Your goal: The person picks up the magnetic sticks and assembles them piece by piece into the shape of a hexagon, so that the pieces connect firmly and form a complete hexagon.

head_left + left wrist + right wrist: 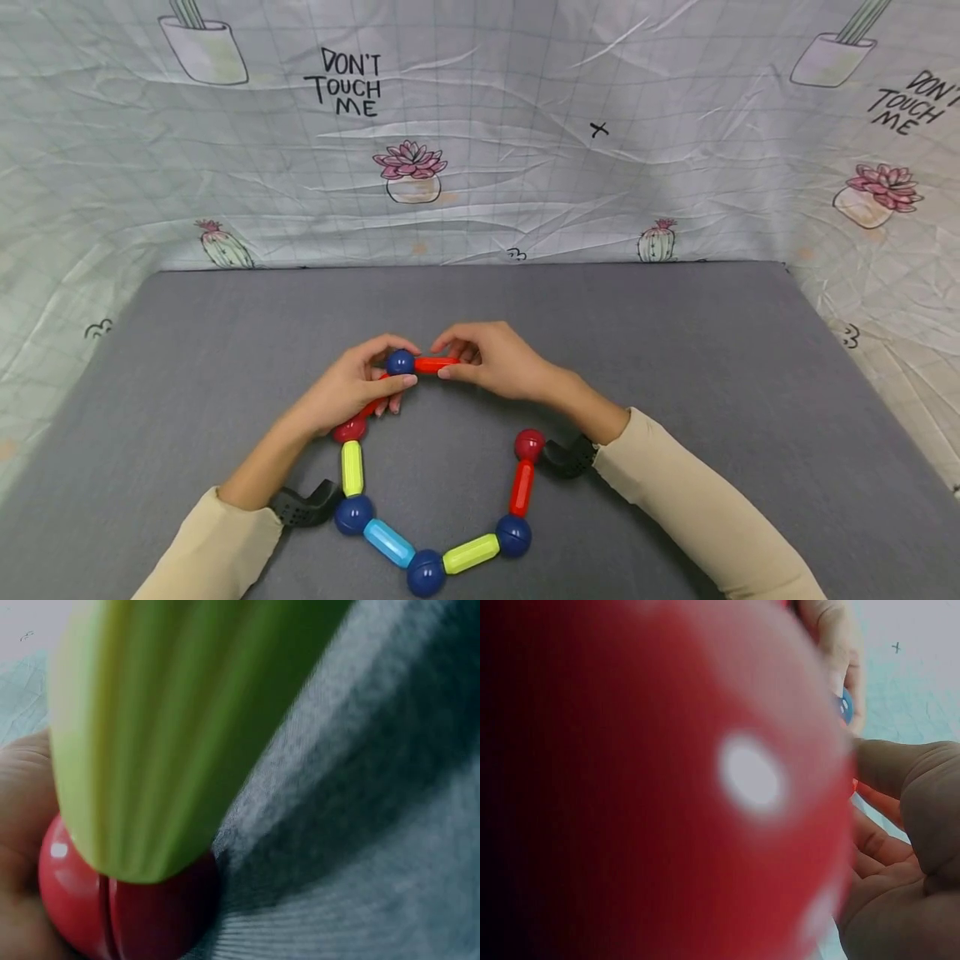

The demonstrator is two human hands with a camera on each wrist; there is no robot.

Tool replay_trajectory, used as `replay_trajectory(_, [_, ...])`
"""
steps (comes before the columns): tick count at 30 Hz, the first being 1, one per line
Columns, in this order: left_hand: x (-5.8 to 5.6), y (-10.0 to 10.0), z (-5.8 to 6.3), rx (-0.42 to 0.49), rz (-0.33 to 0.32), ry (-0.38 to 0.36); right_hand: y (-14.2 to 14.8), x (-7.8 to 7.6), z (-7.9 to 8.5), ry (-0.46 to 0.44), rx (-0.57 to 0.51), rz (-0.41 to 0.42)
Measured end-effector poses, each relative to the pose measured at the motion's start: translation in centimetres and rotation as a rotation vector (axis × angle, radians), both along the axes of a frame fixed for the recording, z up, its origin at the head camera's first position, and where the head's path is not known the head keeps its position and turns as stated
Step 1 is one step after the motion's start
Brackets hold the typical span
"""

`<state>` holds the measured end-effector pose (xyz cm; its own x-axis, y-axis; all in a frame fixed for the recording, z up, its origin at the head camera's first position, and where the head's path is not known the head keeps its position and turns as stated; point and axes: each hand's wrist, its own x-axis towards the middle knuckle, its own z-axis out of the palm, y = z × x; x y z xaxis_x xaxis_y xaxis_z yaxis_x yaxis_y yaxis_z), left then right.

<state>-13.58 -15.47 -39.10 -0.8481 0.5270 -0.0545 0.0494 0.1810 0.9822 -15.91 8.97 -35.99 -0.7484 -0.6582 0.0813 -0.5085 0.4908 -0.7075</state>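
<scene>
At the far side of an open ring of balls and rods, my left hand [358, 382] holds a dark blue ball [401, 362] between thumb and fingers. A red rod [367, 408], partly covered by that hand, links it to a red ball [349, 430]. My right hand [504, 360] pinches another red rod [433, 365], whose left end meets the blue ball. In the left wrist view a yellow-green rod [165, 735] joins the red ball [127, 900] up close. A large red ball [705, 810] hides much of the right wrist view.
From the left, the ring runs through a yellow-green rod [352, 468], blue ball [354, 515], light blue rod [389, 543], another blue ball [426, 573], second yellow-green rod [471, 553], blue ball [513, 535] and red rod [521, 489] to a red ball [529, 444]. Grey table [675, 350]; printed cloth [510, 167] behind.
</scene>
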Motion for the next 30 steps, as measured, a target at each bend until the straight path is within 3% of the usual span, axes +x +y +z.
replay_trajectory(8, [0.4, 0.3, -0.1, -0.034, 0.036, 0.061, 0.0, 0.2, 0.2, -0.018, 0.005, 0.013])
replay_trajectory(12, [0.5, 0.4, -0.1, -0.062, 0.036, 0.101, 1.0, 0.9, 0.9, 0.055, 0.075, -0.033])
replay_trajectory(17, [0.5, 0.4, -0.2, -0.071, 0.039, 0.114, 3.7, 2.7, 1.6, 0.146, 0.145, -0.109])
replay_trajectory(24, [0.4, 0.5, -0.4, -0.104, 0.066, 0.139, 7.6, 5.7, 0.6, 0.133, 0.159, -0.148])
replay_trajectory(30, [0.4, 0.5, -0.6, -0.081, 0.086, 0.127, 8.9, 8.6, -0.1, 0.096, 0.138, -0.231])
